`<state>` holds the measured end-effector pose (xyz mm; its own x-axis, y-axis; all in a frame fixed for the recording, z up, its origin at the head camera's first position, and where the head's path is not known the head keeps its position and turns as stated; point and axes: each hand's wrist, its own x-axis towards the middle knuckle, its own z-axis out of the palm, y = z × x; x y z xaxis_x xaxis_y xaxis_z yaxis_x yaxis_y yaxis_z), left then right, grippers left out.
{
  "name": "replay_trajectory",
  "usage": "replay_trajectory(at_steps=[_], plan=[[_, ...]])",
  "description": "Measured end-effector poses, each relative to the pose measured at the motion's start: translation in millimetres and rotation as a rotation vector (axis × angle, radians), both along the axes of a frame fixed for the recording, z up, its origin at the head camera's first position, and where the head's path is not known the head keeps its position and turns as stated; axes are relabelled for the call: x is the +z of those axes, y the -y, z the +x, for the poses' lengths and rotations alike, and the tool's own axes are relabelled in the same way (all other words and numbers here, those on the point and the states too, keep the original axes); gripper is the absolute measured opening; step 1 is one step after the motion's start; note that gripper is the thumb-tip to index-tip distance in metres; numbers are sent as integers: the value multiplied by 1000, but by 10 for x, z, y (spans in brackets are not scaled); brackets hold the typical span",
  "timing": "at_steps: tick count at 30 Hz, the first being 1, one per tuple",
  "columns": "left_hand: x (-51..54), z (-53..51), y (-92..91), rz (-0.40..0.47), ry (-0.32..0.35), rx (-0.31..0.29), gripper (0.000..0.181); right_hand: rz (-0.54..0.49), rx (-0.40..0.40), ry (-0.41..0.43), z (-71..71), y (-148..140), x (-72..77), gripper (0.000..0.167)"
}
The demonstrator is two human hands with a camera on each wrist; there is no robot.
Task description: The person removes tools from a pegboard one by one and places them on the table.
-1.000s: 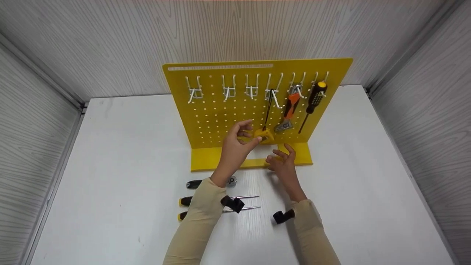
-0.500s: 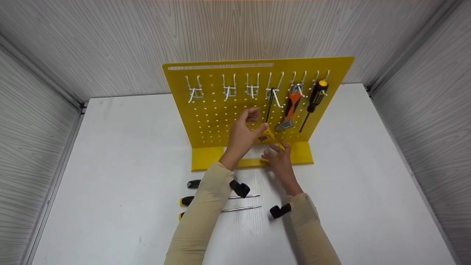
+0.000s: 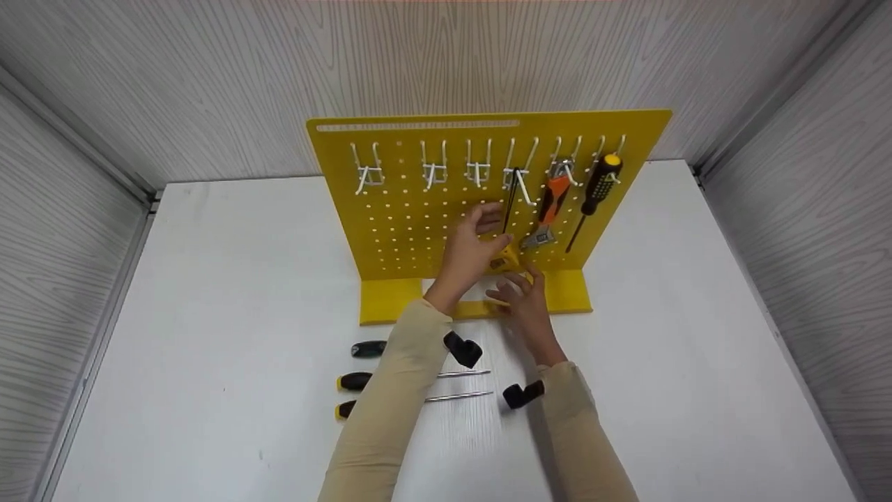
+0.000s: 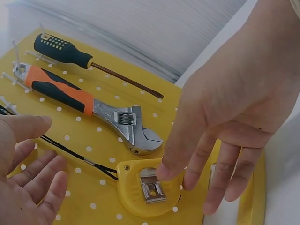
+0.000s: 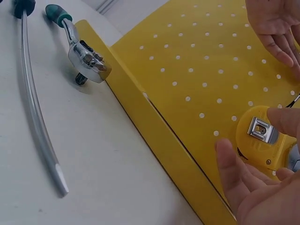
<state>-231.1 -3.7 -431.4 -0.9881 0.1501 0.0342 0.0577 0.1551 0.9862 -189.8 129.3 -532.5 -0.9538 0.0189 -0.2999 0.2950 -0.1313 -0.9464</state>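
Observation:
A yellow tape measure [image 4: 136,192] hangs by its black cord [image 3: 511,199] from a white hook on the yellow pegboard [image 3: 418,223]. My left hand [image 3: 470,244] is beside the cord, its thumb and loosely bent fingers apart around it. Low at the tape measure is my right hand [image 3: 526,307]; its thumb lies at the metal clip [image 5: 262,130] in the right wrist view, with the other fingers spread and relaxed. An adjustable wrench [image 4: 84,101] with an orange and black handle and a screwdriver [image 4: 70,52] hang on hooks to the right.
Several bare white hooks [image 3: 433,174] line the board's upper left. On the white table [image 3: 244,314], a ratchet wrench [image 5: 84,58] and two screwdrivers [image 3: 355,381] lie in front of the board, partly behind my left sleeve. Patterned panels [image 3: 209,84] enclose the table.
My left hand has moved up and right, from the tape measure's side to its cord. My right hand has shifted slightly left, under the tape measure. The tape measure has turned a little.

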Motion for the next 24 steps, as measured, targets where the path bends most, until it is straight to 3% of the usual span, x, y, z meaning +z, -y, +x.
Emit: replay_trajectory(at_steps=[11, 18, 24], plan=[[-32, -60, -51, 40, -10, -4, 37, 18, 47, -40, -75, -23, -34, 68], [16, -74, -26, -5, 16, -37, 31, 15, 84, -74, -94, -28, -24, 71], [49, -87, -17, -49, -14, -62, 28, 1, 73, -95, -102, -25, -19, 65]])
